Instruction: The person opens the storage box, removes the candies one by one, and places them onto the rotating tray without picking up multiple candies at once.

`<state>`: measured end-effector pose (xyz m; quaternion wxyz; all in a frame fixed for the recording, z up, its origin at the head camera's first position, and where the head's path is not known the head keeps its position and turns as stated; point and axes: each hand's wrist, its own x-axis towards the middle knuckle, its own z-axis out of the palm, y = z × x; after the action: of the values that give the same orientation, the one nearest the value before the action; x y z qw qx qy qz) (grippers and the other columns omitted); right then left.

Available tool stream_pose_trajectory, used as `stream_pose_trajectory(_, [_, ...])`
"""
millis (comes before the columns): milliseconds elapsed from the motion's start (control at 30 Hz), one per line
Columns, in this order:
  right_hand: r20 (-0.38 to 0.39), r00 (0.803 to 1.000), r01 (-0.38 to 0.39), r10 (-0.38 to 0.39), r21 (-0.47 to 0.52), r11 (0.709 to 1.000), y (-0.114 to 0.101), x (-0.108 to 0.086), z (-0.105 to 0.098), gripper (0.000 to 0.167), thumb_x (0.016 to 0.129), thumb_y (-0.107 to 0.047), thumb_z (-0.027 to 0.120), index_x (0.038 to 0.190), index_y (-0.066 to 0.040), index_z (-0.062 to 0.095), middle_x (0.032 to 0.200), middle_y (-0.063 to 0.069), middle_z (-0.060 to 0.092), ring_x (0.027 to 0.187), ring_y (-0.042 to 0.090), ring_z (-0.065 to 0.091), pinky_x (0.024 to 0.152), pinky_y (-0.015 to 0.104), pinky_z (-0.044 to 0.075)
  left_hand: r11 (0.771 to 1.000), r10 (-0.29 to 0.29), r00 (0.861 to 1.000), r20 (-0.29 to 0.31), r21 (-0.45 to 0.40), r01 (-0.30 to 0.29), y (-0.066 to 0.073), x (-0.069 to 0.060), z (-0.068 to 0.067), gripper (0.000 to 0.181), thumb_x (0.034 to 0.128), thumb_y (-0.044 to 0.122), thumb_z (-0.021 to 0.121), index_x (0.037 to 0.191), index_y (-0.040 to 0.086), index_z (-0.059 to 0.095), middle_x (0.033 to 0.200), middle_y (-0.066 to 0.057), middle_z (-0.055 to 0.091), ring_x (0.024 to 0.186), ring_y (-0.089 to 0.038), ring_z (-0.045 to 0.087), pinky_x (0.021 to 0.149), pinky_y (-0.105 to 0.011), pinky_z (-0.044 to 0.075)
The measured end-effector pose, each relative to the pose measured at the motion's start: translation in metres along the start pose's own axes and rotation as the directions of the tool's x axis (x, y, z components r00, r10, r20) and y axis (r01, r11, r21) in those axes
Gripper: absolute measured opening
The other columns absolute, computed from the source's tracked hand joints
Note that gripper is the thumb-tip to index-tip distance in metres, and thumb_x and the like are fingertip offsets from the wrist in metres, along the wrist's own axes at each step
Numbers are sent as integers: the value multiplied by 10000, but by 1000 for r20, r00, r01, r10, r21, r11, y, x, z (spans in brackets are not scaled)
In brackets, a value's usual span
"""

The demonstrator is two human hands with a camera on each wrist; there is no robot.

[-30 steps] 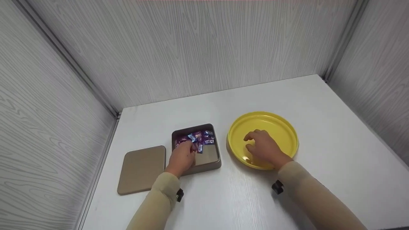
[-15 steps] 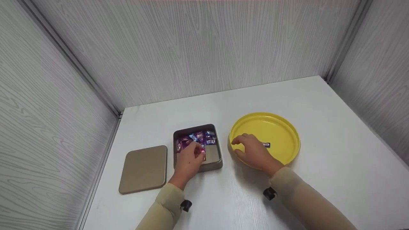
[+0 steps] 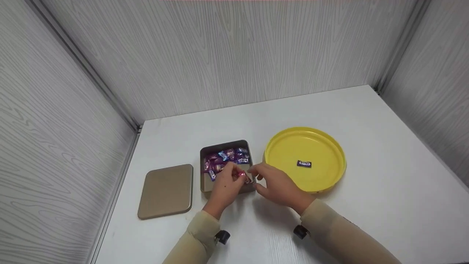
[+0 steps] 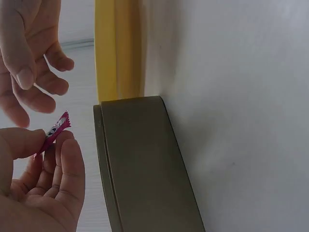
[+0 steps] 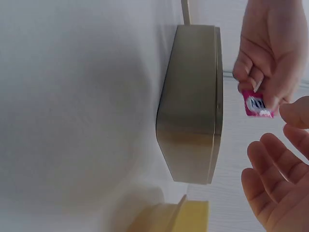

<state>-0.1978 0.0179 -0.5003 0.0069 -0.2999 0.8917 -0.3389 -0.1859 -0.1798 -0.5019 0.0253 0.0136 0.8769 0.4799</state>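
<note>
One bench [image 3: 388, 179] carries one tray [image 3: 326, 152], one tin [image 4: 142, 164] left of it and, farther left, one lid [image 3: 166, 191]. Partly hiding the tin are the right hand [image 3: 278, 186], fingers loosely spread, and the left hand [image 3: 225, 189], pinching one pink candy [image 4: 55, 132] between thumb and fingers. The tin's candies [image 3: 230, 154] overlap beyond counting; the tray bears one purple candy [image 3: 304, 164].

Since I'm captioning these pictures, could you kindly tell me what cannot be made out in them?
Left wrist view: the inside of the tin, hidden by its wall.
Right wrist view: the rest of the yellow tray, cut off by the bottom edge.
Head view: part of the tin's floor, hidden behind the left hand.
Head view: the lettering on the tray's candy, too small.
</note>
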Motion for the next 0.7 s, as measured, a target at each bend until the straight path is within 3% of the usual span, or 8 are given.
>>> stream_pose_trajectory(133, [-27, 999, 38, -38, -15, 999, 0, -2, 4, 360, 908, -128, 716, 1246, -205, 622, 1127, -75, 622, 1005, 184, 637, 861, 306, 530, 1000, 17, 1000, 21, -18, -16, 6, 3, 7, 153, 951, 164, 652, 1067, 167, 552, 976, 3, 619, 894, -163, 578, 748, -324, 509])
stream_pose_trajectory(333, [-130, 989, 59, -66, -55, 997, 3, -2, 8, 308, 890, -117, 740, 1174, -190, 648, 1065, -75, 586, 977, 112, 623, 853, 277, 533, 998, 56, 998, 25, -42, -55, 14, 6, 17, 178, 933, 162, 659, 1066, 143, 542, 959, -14, 607, 876, -160, 574, 737, -317, 501])
stream_pose_trajectory(533, [-169, 985, 28, -38, -61, 998, 7, -2, 9, 296, 884, -92, 732, 1155, -188, 659, 1036, -78, 580, 941, 84, 586, 829, 295, 530, 993, 31, 997, 68, -113, -23, 20, 7, 27, 191, 969, 227, 646, 1105, 153, 534, 970, -19, 614, 818, -153, 609, 686, -310, 538])
stream_pose_trajectory(700, [-161, 987, -2, -5, -44, 999, 11, -1, 11, 266, 899, -87, 712, 1141, -187, 672, 1022, -100, 563, 936, 69, 544, 825, 281, 510, 985, 42, 994, 102, -171, -25, 21, 8, 31, 121, 996, 169, 588, 1100, 128, 545, 959, -27, 638, 777, -154, 630, 673, -312, 547])
